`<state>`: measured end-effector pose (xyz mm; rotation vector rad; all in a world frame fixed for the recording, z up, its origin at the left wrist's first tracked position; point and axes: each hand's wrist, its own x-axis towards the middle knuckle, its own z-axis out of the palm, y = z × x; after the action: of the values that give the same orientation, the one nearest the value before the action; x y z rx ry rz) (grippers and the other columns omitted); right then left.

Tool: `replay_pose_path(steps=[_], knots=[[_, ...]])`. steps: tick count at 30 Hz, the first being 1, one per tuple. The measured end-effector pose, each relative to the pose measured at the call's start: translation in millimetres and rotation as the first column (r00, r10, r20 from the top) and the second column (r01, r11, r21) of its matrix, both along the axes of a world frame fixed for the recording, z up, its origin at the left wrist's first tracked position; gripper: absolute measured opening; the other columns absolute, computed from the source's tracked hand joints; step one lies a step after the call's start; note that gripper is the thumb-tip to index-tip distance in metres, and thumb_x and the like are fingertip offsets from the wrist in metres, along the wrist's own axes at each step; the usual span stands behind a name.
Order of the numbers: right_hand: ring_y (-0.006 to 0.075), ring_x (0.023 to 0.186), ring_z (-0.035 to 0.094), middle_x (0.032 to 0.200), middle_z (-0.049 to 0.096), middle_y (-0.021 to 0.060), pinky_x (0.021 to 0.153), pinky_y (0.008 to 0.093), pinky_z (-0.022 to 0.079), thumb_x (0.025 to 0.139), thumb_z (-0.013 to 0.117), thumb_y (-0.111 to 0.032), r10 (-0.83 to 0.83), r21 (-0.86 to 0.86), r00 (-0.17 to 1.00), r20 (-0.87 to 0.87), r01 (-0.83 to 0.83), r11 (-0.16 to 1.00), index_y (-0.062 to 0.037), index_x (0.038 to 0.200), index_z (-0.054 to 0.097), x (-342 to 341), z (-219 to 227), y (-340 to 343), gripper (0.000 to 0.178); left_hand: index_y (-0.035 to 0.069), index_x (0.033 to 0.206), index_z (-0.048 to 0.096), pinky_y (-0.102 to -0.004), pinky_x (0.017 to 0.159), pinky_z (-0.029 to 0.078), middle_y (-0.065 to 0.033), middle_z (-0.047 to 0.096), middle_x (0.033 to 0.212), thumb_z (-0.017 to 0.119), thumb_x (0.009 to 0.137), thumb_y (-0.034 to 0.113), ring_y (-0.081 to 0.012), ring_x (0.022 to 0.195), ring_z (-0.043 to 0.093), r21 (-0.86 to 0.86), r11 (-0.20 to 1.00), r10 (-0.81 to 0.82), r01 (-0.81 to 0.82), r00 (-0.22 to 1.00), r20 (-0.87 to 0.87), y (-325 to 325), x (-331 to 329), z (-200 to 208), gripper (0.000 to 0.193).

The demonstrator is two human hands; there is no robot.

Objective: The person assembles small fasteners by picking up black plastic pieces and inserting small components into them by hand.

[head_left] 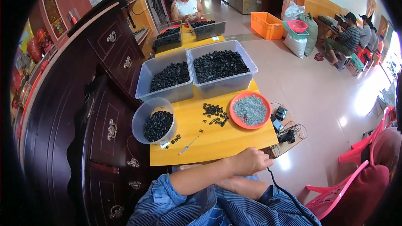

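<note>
My forearms cross in front of the yellow table. My left hand reaches over to the right, past the table's near edge. Its fingers are closed at a black cable, which runs down to the lower right. Under the left forearm, my right hand shows only a sliver by the table edge; its fingers are hidden. A thin tool with a pale blue handle lies on the tabletop. Small black oval pieces are scattered beyond it. An orange-red plate holds many small clear-grey pieces.
A round clear tub and two large clear bins hold black pieces. Dark drawers flank the left. Devices and cords sit right of the table, pink chairs farther right. A person sits opposite; others sit at far right.
</note>
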<state>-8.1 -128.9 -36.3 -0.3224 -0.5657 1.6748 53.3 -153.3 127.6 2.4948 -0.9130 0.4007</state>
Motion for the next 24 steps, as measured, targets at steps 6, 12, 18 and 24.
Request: replay_pose_path(steps=[6, 12, 18, 24], knots=[[0.0222, 0.122, 0.062, 0.136, 0.061, 0.0104, 0.099, 0.0338, 0.053, 0.100, 0.062, -0.017, 0.073, -0.148, 0.961, -0.265, -0.116, 0.982, -0.0057, 0.137, 0.055, -18, -12, -3, 0.040, 0.009, 0.091, 0.057, -0.0422, 0.066, 0.057, -0.0100, 0.064, 0.077, 0.066, 0.082, 0.013, -0.0296, 0.074, 0.069, 0.015, 1.000, 0.002, -0.002, 0.999, -0.033, 6, 2, -3, 0.013], [0.0176, 0.115, 0.065, 0.131, 0.064, 0.0081, 0.096, 0.0289, 0.054, 0.099, 0.064, -0.015, -0.016, -0.276, 0.989, -0.145, -0.025, 0.961, -0.0065, 0.141, 0.050, -23, 80, 8, 0.045, 0.012, 0.101, 0.068, -0.0415, 0.063, 0.056, -0.0093, 0.069, 0.079, 0.071, 0.087, 0.023, -0.0285, 0.071, 0.070, -0.177, 0.923, 0.355, -0.341, 0.934, 0.053, 79, 35, 14, 0.018], [0.0117, 0.105, 0.065, 0.122, 0.066, 0.0027, 0.092, 0.0278, 0.053, 0.097, 0.065, -0.008, -0.053, 0.072, 0.994, 0.099, 0.046, 0.996, -0.0051, 0.134, 0.052, -39, 146, 18, 0.039, 0.006, 0.097, 0.071, -0.0330, 0.063, 0.055, -0.0068, 0.071, 0.075, 0.074, 0.082, 0.013, -0.0144, 0.065, 0.067, -0.607, 0.474, 0.750, -0.638, 0.654, -0.100, 225, 79, 39, 0.017], [0.0260, 0.107, 0.061, 0.111, 0.061, 0.0112, 0.092, 0.0366, 0.050, 0.084, 0.068, -0.009, -0.800, 0.676, 0.408, 0.440, 0.436, 0.595, -0.0009, 0.116, 0.058, -42, 174, 6, 0.034, 0.005, 0.111, 0.066, -0.0239, 0.049, 0.051, -0.0036, 0.066, 0.075, 0.074, 0.090, 0.019, -0.0092, 0.053, 0.059, -0.863, -0.041, 0.643, -0.503, 0.648, -0.408, 325, 69, 93, 0.027]])
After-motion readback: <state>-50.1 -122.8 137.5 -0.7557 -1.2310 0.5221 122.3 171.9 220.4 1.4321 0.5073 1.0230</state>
